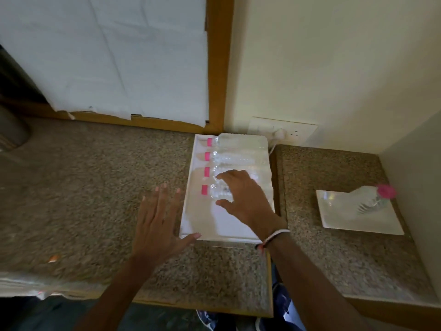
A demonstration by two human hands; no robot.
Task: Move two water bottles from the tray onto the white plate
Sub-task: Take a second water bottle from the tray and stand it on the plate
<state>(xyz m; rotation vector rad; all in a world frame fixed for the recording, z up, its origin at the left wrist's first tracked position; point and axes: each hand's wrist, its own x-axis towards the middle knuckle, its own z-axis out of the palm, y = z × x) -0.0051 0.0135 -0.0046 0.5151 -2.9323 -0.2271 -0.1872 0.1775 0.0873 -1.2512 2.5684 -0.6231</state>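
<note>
A white tray (214,225) lies on the speckled counter with several clear water bottles on their sides, pink caps pointing left. My right hand (243,194) is spread over the nearest bottle (218,192), fingers curled around its shoulder but not closed tight. My left hand (160,220) rests flat and spread on the counter, thumb touching the tray's near-left corner. To the right, on a lower counter, a white square plate (343,216) holds one upright bottle with a pink cap (372,199), blurred.
A wall socket with a white plug (281,133) sits just behind the tray. A wall stands right of the plate. A step edge (278,187) separates the two counters. A small orange object (53,258) lies near the left front.
</note>
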